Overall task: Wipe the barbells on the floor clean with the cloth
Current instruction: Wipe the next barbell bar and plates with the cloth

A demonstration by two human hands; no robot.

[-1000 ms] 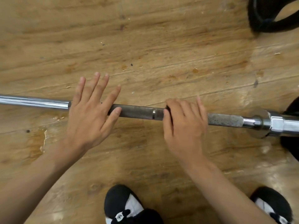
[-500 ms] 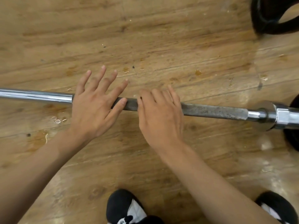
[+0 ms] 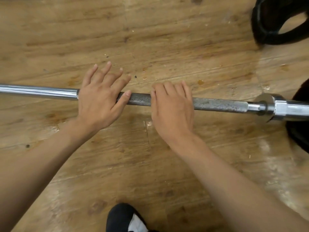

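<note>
A steel barbell (image 3: pixel 217 103) lies across the wooden floor from left to right, with a dark knurled middle and a shiny smooth left part. My left hand (image 3: pixel 98 97) rests palm-down on the bar where the smooth steel meets the knurling, its fingers spread and straight. Just to its right, my right hand (image 3: pixel 172 108) lies flat over the knurled part with its fingers together, pressing on it. No cloth shows; whatever is under the right palm is hidden.
The bar's collar (image 3: pixel 267 106) and sleeve run into a black weight plate (image 3: pixel 299 131) at the right edge. Another black plate (image 3: pixel 275 30) lies at the top right. My black shoe (image 3: pixel 123 218) is at the bottom. The floor (image 3: pixel 167 39) is scuffed and speckled.
Over the last second my right hand slid left along the knurled part toward my left hand. The left hand stayed on the same spot of the bar.
</note>
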